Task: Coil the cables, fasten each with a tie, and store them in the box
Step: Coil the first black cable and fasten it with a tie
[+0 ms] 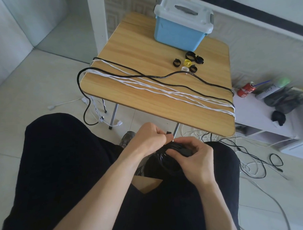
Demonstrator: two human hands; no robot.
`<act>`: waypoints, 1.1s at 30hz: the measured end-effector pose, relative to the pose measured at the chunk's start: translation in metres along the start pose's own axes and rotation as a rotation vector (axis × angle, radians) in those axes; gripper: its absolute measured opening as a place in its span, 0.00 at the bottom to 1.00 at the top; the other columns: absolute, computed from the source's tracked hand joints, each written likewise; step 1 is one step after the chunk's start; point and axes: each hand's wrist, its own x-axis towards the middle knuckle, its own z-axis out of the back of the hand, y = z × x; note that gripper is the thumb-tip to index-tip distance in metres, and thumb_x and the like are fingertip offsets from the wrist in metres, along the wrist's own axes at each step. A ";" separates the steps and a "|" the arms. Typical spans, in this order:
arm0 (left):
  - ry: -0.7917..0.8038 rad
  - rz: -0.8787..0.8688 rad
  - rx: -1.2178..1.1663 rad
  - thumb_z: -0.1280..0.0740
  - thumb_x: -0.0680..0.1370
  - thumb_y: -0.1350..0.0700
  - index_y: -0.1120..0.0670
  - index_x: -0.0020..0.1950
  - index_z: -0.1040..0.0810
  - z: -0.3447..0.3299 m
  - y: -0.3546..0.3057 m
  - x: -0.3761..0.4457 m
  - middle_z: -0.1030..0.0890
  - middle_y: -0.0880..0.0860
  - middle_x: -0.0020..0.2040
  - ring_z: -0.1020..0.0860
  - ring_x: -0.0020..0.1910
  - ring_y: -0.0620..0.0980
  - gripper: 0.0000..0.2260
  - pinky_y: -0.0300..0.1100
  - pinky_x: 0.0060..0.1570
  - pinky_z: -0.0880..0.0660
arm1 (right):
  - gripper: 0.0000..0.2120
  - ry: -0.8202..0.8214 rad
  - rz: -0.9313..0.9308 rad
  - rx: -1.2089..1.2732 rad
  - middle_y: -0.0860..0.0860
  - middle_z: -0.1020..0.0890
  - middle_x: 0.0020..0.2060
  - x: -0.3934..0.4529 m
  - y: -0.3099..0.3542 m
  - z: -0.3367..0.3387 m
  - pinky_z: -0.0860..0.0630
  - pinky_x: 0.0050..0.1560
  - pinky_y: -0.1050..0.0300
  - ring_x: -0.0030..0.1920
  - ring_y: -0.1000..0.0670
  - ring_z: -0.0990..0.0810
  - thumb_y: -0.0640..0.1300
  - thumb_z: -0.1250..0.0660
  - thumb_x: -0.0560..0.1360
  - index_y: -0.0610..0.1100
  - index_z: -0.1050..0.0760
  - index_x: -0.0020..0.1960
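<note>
Black cable, already wound into a coil (pixel 168 160), sits in your lap at lower centre of the frame, directly beneath both hands. Your right hand (pixel 195 158) grips the coil's upper edge with curled fingers. Your left hand (pixel 149 138) pinches the end of a black tie (pixel 168 132) just above the coil. The coil appears to lie roughly flat on your lap; the tie meets its upper edge, so cinching is judged to be the step in hand.

Beyond your knees, the wooden table (pixel 144 45) carries the uncoiled black cable (pixel 163 77) and white cable (pixel 146 83), their long axes running from upper left to lower right. The spare ties (pixel 188 62) lie further back. The blue box (pixel 176 33), lid closed, stands at upper right, up and right of the hands, nearer your right hand.
</note>
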 end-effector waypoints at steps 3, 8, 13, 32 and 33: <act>0.021 0.043 -0.151 0.27 0.77 0.50 0.54 0.47 0.17 0.003 -0.004 -0.004 0.16 0.50 0.45 0.20 0.47 0.46 0.07 0.40 0.47 0.27 | 0.16 -0.038 0.054 0.065 0.51 0.13 0.40 0.001 -0.004 0.000 0.18 0.42 0.60 0.42 0.52 0.13 0.32 0.18 0.63 0.43 0.24 0.40; 0.044 0.030 -0.292 0.23 0.73 0.51 0.54 0.47 0.23 0.005 -0.001 -0.004 0.19 0.51 0.45 0.20 0.53 0.54 0.11 0.48 0.59 0.27 | 0.18 -0.044 0.130 0.145 0.50 0.13 0.41 0.001 -0.005 0.003 0.19 0.43 0.63 0.42 0.51 0.13 0.27 0.19 0.63 0.42 0.26 0.37; 0.010 -0.041 -0.247 0.24 0.74 0.54 0.51 0.46 0.19 0.002 -0.003 -0.005 0.17 0.53 0.47 0.19 0.49 0.50 0.06 0.40 0.49 0.25 | 0.18 -0.037 0.128 0.163 0.50 0.13 0.41 0.003 -0.008 0.003 0.19 0.42 0.63 0.42 0.51 0.13 0.27 0.19 0.63 0.42 0.26 0.37; 0.213 -0.181 0.181 0.40 0.84 0.47 0.60 0.36 0.28 0.005 0.008 -0.005 0.33 0.52 0.30 0.33 0.28 0.47 0.22 0.38 0.32 0.36 | 0.17 0.084 -0.065 0.131 0.46 0.14 0.34 0.020 -0.020 0.007 0.20 0.33 0.57 0.33 0.48 0.15 0.35 0.18 0.64 0.43 0.26 0.42; 0.238 -0.174 0.167 0.39 0.83 0.46 0.62 0.40 0.23 0.006 0.009 -0.006 0.31 0.53 0.32 0.31 0.31 0.47 0.22 0.38 0.34 0.35 | 0.18 0.087 -0.058 0.103 0.47 0.14 0.34 0.020 -0.019 0.006 0.20 0.33 0.57 0.33 0.48 0.16 0.36 0.18 0.64 0.43 0.26 0.42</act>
